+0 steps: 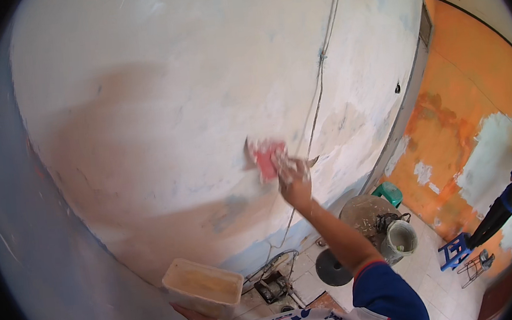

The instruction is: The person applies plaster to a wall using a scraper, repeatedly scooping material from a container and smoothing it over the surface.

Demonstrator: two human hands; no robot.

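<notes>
My right hand (295,180), smeared with white paste, is closed around a red putty spreader (270,160). The spreader lies against the whitish, patchy wall (172,106), and white paste coats its edges. Low on the left, my left hand (197,317) supports a pale rectangular plastic tub (190,297) from beneath and the side. The tub is tilted a little, its inside streaked beige. Most of the left fingers are hidden under it.
A thin cable (320,75) runs down the wall. Below on the tiled floor are a dark machine with wires (271,286), a black round disc (332,268), a grey bucket (391,248), a green stool (391,192) and a blue stool (454,251). An orange wall (462,81) stands right.
</notes>
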